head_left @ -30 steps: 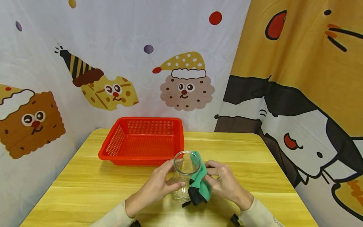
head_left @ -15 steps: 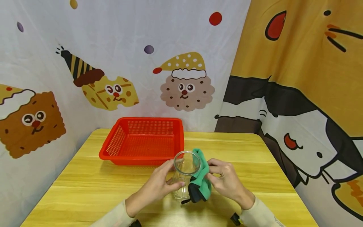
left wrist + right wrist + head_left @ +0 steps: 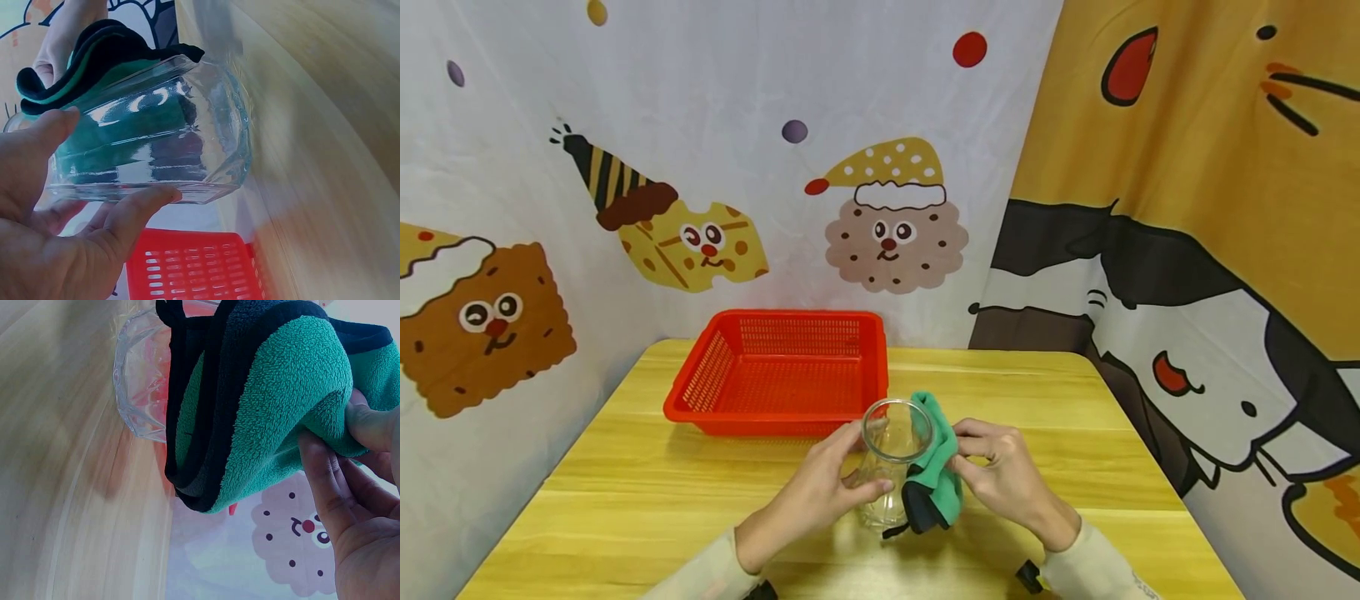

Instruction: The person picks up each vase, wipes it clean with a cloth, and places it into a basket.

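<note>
A clear glass vase (image 3: 889, 467) with a round mouth and faceted lower body stands near the front middle of the table. My left hand (image 3: 820, 493) grips its left side, thumb in front and fingers behind. Against the vase's right side lies a green towel (image 3: 942, 475) with a dark edge and a small loop. My right hand (image 3: 1003, 473) pinches a fold of that towel (image 3: 281, 406) between thumb and fingers. Through the glass (image 3: 206, 147), the left wrist view shows the green cloth behind. Whether the base touches the table is hard to tell.
A red plastic basket (image 3: 790, 417) with slotted walls sits behind the hands, left of centre. The wooden table (image 3: 1045, 400) reaches back to a printed curtain (image 3: 760, 100). Black straps (image 3: 1028, 575) show by the wrists.
The right hand and the towel have shifted slightly right, and the towel's top edge has risen a little beside the rim. My left hand keeps its hold on the vase.
</note>
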Demonstrator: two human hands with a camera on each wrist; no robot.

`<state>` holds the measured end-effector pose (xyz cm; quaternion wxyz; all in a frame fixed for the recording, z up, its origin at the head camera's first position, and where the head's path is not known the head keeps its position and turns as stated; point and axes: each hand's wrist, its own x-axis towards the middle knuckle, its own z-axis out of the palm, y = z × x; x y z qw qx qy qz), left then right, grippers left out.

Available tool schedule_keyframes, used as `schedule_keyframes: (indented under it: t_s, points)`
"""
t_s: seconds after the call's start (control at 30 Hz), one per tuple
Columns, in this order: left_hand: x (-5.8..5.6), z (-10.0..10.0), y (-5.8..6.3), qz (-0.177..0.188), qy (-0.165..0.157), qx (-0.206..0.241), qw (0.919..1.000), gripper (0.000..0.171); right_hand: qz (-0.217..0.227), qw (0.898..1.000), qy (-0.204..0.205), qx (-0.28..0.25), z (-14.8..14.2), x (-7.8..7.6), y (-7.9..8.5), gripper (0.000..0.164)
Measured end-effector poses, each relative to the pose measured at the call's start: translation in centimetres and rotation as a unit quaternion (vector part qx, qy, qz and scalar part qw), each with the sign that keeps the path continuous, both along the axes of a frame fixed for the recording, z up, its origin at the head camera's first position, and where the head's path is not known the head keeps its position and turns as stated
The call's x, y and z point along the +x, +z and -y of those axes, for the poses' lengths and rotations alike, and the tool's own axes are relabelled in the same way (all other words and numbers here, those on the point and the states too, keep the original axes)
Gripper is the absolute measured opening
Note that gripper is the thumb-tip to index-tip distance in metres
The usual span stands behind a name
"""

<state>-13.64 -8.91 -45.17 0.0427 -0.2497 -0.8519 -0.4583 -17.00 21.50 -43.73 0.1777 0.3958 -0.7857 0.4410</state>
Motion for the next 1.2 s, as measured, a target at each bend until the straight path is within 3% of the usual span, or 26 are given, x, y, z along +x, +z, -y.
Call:
schedule_keyframes:
  t_s: [0.37, 0.87, 1.0, 1.2]
  points:
    - [0.2, -0.1, 0.1, -0.007, 0.004, -0.003, 1.0000, 0.073, -0.018, 1.000, -0.011, 0.009, -0.9, -0.1, 0.4, 0.036]
    - [0.2, -0.1, 0.2, -0.005, 0.003, -0.004, 1.0000, 0.074, -0.038, 0.998, -0.049, 0.023, -2.4, -1.2, 1.6, 0.044]
    - [0.1, -0.1, 0.2, -0.001, 0.002, 0.000, 1.0000, 0.074, -0.066, 0.994, -0.079, 0.033, -2.9, -1.8, 1.9, 0.042]
    - [0.2, -0.2, 0.3, 0.011, 0.001, 0.001, 0.9999, 0.075, -0.071, 0.988, -0.125, 0.062, -3.6, -2.5, 2.0, 0.035]
